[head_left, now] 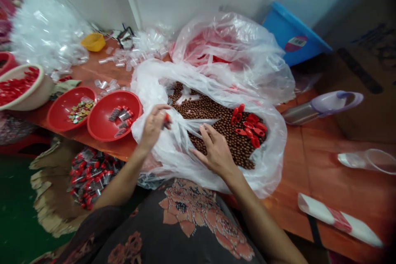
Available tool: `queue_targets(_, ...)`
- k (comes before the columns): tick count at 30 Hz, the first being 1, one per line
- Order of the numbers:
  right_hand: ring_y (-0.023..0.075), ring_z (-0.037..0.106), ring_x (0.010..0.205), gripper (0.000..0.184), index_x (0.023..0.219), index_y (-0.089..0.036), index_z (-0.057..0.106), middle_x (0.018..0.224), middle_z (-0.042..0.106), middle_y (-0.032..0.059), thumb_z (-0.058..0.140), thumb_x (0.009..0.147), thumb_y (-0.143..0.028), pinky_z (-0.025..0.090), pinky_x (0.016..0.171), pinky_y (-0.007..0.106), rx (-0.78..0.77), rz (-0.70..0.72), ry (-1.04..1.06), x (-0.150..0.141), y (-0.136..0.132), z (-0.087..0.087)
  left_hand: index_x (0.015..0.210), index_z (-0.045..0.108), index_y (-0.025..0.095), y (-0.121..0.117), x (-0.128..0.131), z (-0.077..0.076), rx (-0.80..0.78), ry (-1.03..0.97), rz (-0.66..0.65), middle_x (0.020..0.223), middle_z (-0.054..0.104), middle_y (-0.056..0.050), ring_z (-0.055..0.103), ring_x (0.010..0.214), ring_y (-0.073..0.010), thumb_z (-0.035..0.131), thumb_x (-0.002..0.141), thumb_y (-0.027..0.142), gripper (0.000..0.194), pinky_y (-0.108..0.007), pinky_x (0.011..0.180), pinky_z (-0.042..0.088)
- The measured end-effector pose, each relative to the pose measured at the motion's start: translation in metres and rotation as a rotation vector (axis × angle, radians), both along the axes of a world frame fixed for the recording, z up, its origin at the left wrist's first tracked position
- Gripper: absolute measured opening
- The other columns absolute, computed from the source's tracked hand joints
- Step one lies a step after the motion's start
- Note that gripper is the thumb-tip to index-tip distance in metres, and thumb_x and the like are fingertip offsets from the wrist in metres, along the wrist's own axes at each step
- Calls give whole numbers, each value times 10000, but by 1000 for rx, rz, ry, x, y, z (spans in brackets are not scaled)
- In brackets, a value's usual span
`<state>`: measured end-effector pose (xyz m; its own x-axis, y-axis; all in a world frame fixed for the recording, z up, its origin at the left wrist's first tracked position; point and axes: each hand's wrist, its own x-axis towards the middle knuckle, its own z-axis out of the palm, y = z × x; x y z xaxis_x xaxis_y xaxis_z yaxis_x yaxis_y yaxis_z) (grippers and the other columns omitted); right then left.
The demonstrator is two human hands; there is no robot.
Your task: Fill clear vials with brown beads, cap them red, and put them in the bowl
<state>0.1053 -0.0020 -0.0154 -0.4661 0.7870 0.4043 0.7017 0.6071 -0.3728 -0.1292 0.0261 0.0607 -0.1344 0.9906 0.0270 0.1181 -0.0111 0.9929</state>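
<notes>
My left hand (153, 127) is closed over the left side of a white plastic bag (272, 173). A small red piece (167, 119) shows at its fingertips, partly hidden and blurred. My right hand (215, 150) is over the near part of the bag with its fingers apart, close to a fold of the plastic. No object shows in it. Small round brown balls (213, 113) fill the open bag. Several red plastic caps (252, 126) lie on the balls at the right.
Left of the bag stand a red bowl (100, 126) with red-capped tubes and another red bowl (57, 111) with small wrapped pieces. A carton (46, 192) of capped tubes is below. A purple-topped bottle (315, 105) and a clear cup (365, 160) lie at the right.
</notes>
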Motion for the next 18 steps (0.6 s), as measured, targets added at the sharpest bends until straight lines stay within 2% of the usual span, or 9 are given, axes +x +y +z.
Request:
queue_targets(2, 344, 496, 1334, 614, 1496, -213, 371, 1521, 409, 203, 554, 948, -421, 501, 1004, 536, -51, -55, 25, 6, 5, -8, 980, 614, 202, 18, -53, 19, 98, 303, 200, 758, 633, -9, 580, 631, -120, 487, 924, 449, 283, -234, 618, 464)
queue_targets(4, 352, 500, 1340, 523, 1448, -209, 448, 1538, 388, 200, 539, 957, -362, 507, 1017, 556, -82, -87, 29, 16, 12, -16, 872, 623, 201, 33, -100, 32, 56, 640, 306, 722, 617, -18, 572, 654, -150, 469, 936, 445, 296, -260, 632, 448)
queue_targets(7, 367, 467, 1380, 464, 1383, -170, 527, 1539, 387, 213, 535, 956, -350, 479, 1069, 567, -98, -124, 22, 34, 24, -24, 750, 611, 195, 51, -129, 44, 123, 1027, 365, 716, 612, -45, 581, 746, -196, 551, 902, 416, 275, -306, 732, 445)
queue_targets(10, 372, 466, 1382, 431, 1337, -144, 569, 1514, 424, 227, 522, 959, -344, 466, 1086, 568, -103, -170, 3, 47, 38, -25, 802, 649, 178, 78, -100, 50, 341, 1082, 380, 873, 668, -87, 598, 888, -215, 515, 928, 341, 245, -326, 849, 443)
queue_targets(12, 369, 481, 1369, 420, 1329, -135, 576, 1499, 443, 236, 503, 965, -332, 466, 1083, 571, -97, -196, -9, 52, 47, -24, 879, 685, 165, 106, -61, 46, 347, 1063, 176, 960, 692, -96, 607, 948, -209, 489, 935, 278, 233, -316, 890, 441)
queue_targets(13, 368, 486, 1364, 418, 1328, -129, 577, 1492, 451, 241, 495, 968, -326, 467, 1082, 570, -91, -205, -13, 54, 51, -24, 902, 700, 158, 123, -40, 41, 284, 1070, 24, 980, 702, -96, 614, 971, -209, 500, 920, 241, 218, -310, 903, 440)
queue_targets(15, 367, 495, 1356, 414, 1323, -119, 579, 1476, 465, 247, 488, 970, -315, 468, 1080, 567, -74, -223, -25, 57, 59, -25, 924, 724, 137, 158, -5, 23, 25, 1107, -240, 988, 723, -113, 632, 996, -225, 551, 865, 174, 187, -301, 901, 443)
queue_targets(16, 370, 497, 1353, 412, 1321, -115, 580, 1470, 471, 250, 487, 970, -311, 469, 1078, 567, -65, -232, -32, 59, 62, -26, 934, 734, 126, 175, 9, 11, -123, 1131, -303, 1011, 730, -130, 640, 1015, -239, 580, 831, 138, 186, -302, 909, 440)
queue_targets(18, 378, 493, 1355, 413, 1326, -116, 574, 1461, 476, 253, 480, 970, -302, 472, 1068, 578, -52, -265, -39, 63, 69, -29, 958, 751, 108, 202, 28, -13, -228, 1138, -327, 1050, 736, -166, 653, 1037, -272, 635, 776, 113, 215, -310, 907, 444)
